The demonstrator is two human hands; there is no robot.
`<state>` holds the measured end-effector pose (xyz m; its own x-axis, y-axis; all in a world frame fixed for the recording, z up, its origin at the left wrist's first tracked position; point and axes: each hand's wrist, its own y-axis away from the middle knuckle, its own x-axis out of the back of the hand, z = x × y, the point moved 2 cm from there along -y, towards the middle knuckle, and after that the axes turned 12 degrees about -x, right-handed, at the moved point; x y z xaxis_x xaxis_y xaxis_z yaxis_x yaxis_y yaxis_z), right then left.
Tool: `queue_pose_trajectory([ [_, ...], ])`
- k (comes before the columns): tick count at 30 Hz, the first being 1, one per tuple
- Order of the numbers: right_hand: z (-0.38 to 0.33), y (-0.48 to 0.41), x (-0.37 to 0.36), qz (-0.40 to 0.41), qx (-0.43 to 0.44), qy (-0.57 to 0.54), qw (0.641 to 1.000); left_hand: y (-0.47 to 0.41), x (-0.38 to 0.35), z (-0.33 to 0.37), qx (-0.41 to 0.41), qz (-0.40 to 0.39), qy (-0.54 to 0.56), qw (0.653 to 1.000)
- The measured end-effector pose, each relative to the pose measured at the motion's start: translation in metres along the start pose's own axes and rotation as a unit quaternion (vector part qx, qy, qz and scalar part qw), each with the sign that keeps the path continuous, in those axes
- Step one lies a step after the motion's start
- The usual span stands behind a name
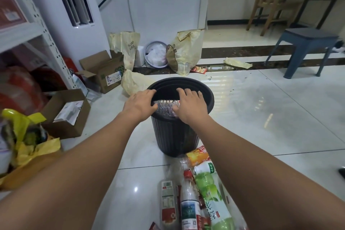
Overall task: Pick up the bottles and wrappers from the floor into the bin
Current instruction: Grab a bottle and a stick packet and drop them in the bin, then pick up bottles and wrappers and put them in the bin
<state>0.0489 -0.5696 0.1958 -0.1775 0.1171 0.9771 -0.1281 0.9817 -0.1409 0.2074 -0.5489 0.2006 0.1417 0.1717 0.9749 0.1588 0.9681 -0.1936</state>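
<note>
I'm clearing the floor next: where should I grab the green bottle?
Take the green bottle round its mid-body, probably from above. It lies flat on the floor, cap end toward the bin, with a red-capped bottle close on its left, so a side approach looks crowded.

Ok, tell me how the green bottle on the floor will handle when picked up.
Lying on its side on the glossy floor, the green bottle will probably roll if nudged. It looks like thin plastic, so likely light and easily dented. Its smooth label may slip.
</note>
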Motion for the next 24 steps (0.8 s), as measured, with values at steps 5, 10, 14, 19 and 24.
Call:
queue_pose_trajectory([
  [5,0.005,0.024,0.004,0.021,-0.008,-0.007,1.000,0.017,0.010,0.017,-0.009,-0.009,0.008,1.000],
  [10,0.008,0.049,0.013,0.032,0.000,-0.012,0.999,0.039,0.018,0.027,-0.006,-0.009,-0.004,1.000],
  [14,0.020,0.078,0.020,0.033,0.005,-0.009,0.999,0.059,0.021,0.048,-0.016,0.006,0.006,1.000],
  [19,0.044,0.108,0.036,0.039,-0.004,-0.014,0.999,0.085,0.022,0.084,-0.011,0.009,0.007,1.000],
  [24,0.070,0.138,0.055,0.036,0.000,-0.006,0.999,0.113,0.022,0.127,-0.004,0.001,0.000,1.000],
])
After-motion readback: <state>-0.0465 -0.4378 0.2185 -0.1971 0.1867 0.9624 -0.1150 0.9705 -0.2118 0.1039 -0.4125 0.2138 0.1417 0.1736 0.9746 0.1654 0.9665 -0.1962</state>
